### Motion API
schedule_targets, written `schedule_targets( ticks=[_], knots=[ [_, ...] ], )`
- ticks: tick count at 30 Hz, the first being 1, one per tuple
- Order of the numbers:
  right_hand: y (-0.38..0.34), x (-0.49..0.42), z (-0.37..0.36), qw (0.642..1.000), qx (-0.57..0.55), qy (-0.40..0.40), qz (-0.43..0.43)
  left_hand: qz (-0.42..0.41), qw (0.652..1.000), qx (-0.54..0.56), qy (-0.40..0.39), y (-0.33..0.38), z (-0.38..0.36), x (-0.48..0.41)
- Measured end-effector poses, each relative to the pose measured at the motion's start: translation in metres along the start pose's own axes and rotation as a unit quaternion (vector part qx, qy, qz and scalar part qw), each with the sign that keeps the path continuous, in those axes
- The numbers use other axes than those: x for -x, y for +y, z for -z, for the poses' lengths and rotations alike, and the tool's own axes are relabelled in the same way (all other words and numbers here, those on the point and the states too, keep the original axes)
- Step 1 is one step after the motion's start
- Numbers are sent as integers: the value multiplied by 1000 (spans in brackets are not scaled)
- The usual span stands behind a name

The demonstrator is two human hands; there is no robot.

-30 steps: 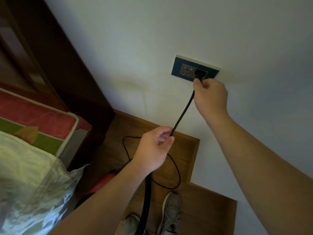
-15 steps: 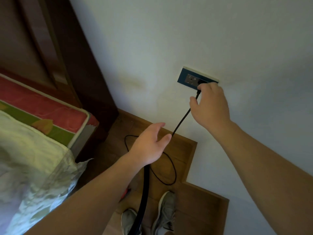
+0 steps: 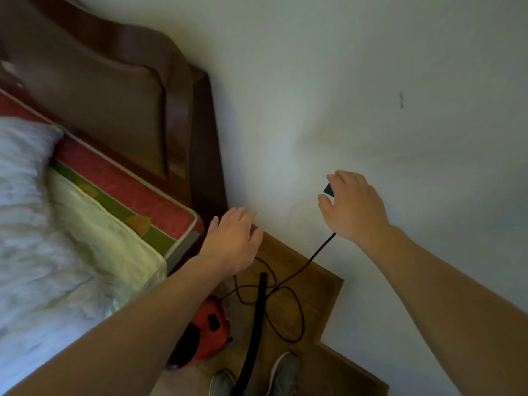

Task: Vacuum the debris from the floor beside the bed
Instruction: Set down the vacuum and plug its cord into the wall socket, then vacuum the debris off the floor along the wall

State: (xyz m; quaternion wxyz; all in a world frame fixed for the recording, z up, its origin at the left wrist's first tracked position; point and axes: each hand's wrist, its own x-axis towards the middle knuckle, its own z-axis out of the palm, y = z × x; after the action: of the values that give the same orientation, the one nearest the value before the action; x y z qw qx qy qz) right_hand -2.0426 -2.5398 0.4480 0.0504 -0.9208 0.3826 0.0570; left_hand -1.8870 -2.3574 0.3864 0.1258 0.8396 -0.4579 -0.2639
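- Right hand (image 3: 353, 205) is up at the wall (image 3: 371, 81), fingers spread loose, covering most of the blue socket (image 3: 328, 189) — only a corner peeks out. Can't tell if it's pinching the plug.
- Cord (image 3: 297, 270) drops from under that hand and coils on the wood floor (image 3: 320, 284).
- Left hand (image 3: 231, 241) hangs open, palm down, fingers relaxed, holding nothing, just past the mattress (image 3: 137, 192) corner.
- Red vacuum (image 3: 204, 332) sits on the floor right beside the bed, partly hidden by the left forearm.
- Black hose (image 3: 255, 321) runs up between the two shoes (image 3: 283, 372).
- Debris — can't make any out, too blurry.
- Dark headboard (image 3: 114, 90) stands against the wall.
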Motion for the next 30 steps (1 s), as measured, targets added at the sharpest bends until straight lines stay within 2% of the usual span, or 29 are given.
schedule_targets(
  ticks=[3, 15, 24, 30],
  knots=[
    [-19, 3, 25, 1000, 11, -5, 21, 7, 999, -26, 36, 0, 33, 14],
    [-81, 20, 108, 992, 60, 6, 112, 103, 988, -57, 101, -20, 129, 81],
    [-121, 10, 128, 973, 71, 6, 221, 197, 968, -35, 154, -37, 147, 137],
    [-165, 12, 120, 944, 72, -10, 323, 291, 939, -25, 182, -52, 136, 191]
  ],
)
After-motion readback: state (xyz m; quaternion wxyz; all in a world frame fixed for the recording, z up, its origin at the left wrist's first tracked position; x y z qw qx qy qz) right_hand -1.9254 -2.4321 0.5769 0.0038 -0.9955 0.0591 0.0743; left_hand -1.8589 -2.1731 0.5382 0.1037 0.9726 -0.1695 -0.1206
